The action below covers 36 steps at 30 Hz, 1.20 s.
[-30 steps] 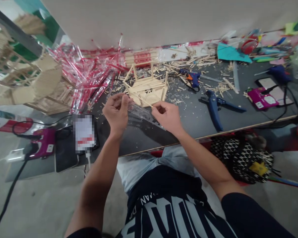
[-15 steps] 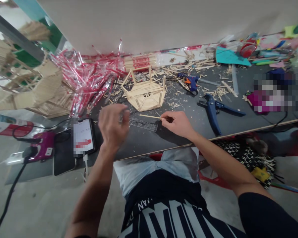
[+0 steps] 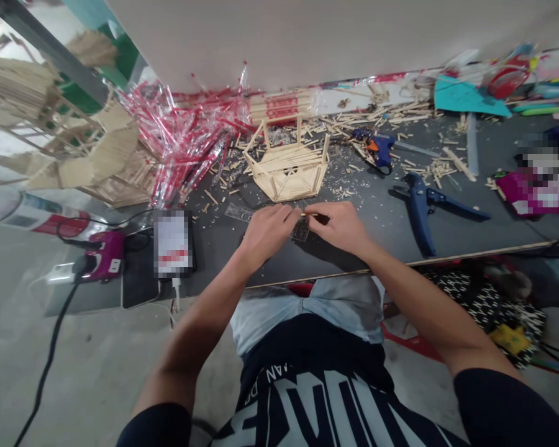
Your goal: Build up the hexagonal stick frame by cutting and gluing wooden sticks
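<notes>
the right hand [image 3: 339, 225] pinches a thin, pale wooden stick [image 3: 311, 215]. the left hand [image 3: 270, 231], grip unclear, is over a clear plastic ruler [image 3: 238, 213].

The left hand [image 3: 269, 234] covers the middle of the transparent ruler [image 3: 238, 212], whose markings are too small to read. The thin wooden stick [image 3: 311, 215] is partly hidden by the right hand [image 3: 339, 227]; whether the left hand grips it is indiscernible. Pixelation obscures the phone screen [image 3: 172, 242] and part of the far-right purple box [image 3: 517, 192]. The table [image 3: 377, 236] partly conceals the patterned bag [image 3: 475, 304]; the lower border crops the lettered shirt [image 3: 317, 338].
</notes>
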Motion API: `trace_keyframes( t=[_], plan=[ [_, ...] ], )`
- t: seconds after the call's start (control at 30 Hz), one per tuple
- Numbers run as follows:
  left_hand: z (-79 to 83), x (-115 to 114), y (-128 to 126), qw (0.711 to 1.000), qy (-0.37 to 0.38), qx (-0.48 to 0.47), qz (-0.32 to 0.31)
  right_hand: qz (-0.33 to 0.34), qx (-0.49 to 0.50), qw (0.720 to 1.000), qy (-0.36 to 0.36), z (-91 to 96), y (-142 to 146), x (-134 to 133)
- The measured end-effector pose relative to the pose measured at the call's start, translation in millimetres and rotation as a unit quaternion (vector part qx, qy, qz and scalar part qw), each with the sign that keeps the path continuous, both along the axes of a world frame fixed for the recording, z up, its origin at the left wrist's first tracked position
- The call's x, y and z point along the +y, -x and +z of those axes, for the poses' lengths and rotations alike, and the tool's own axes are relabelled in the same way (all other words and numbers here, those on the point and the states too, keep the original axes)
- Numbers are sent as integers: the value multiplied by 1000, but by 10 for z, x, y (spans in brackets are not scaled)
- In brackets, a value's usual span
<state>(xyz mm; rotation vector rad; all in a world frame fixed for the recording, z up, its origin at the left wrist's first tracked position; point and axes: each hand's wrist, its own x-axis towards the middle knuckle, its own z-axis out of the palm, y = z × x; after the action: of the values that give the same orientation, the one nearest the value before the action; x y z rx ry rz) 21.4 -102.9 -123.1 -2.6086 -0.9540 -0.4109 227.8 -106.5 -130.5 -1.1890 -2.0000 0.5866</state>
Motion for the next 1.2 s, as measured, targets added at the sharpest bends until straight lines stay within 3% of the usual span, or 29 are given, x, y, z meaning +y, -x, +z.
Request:
trace_keyframes(
  t=[0.53,0.93,1.2],
  plan=[
    [-99,42,-41,999,26,14,28,-4,18,998,68,-104,39,50],
    [-106,39,-35,999,18,11,31,18,-5,1000,25,-113,41,51],
    [-109,32,-32,1000,-19,2,17,19,-8,999,44,-93,45,42]
  ],
)
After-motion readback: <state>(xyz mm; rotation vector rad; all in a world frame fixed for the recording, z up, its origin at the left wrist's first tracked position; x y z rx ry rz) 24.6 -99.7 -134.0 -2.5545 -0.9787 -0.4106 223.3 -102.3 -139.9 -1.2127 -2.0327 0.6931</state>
